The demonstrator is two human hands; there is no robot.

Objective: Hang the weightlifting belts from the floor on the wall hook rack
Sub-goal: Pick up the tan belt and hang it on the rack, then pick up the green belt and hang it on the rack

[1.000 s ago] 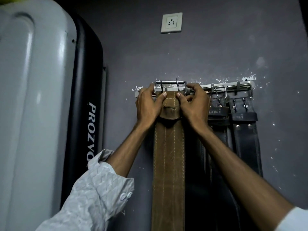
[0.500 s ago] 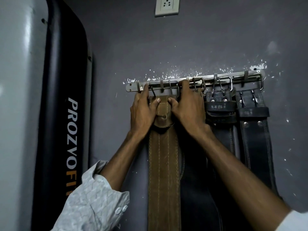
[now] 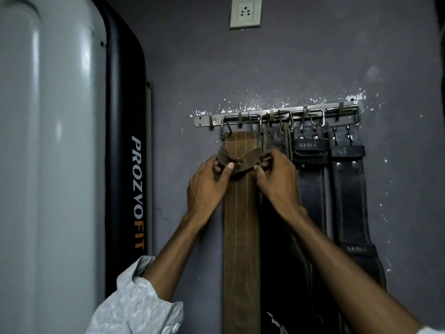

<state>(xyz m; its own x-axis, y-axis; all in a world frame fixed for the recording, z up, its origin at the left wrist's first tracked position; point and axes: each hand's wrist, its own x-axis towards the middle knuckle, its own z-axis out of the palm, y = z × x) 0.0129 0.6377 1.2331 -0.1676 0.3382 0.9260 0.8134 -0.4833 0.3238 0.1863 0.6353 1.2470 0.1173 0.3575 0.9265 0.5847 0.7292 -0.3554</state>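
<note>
Both hands have dropped below the hook rack (image 3: pixel 277 114), left hand (image 3: pixel 207 182) and right hand (image 3: pixel 277 179) fingers pinching the keeper loop (image 3: pixel 237 160); the brown belt (image 3: pixel 240 237) now hangs seated.

Both hands (image 3: pixel 243 182) on hung brown belt's (image 3: pixel 241 237) loop, below hook rack (image 3: pixel 277 114).

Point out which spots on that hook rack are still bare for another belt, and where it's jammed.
Little bare room: the hook rack shows only its left end hook free, beside the brown belt. Rightward, the black belts hang buckle to buckle, up to the right end.
</note>
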